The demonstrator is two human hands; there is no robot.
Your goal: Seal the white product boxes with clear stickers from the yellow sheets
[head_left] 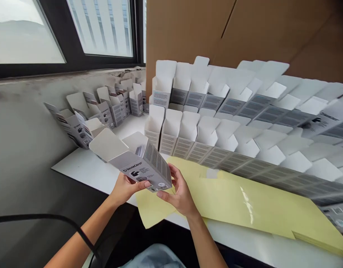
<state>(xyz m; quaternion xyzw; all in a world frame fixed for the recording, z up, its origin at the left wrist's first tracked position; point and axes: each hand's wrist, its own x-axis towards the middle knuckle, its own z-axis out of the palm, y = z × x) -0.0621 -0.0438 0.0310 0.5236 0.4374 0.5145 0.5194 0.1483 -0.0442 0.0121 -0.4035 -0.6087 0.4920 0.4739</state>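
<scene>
Big white table (76, 165) under a window (101, 26) here, with a brown cardboard sheet (216, 29) propped behind rows of open grey-and-white SilverCrest cartons (216, 126), all standing flaps up (seriously, so many). Yellow sheets (244, 204) lie flat on the table, right under the hands. One carton (140, 163) is held tilted in the air just above those sheets, its flaps open. The left hand (126, 188) cradles its lower edge, fingers curled behind, while the right hand (179, 191) pinches the far end between thumb and fingers.
</scene>
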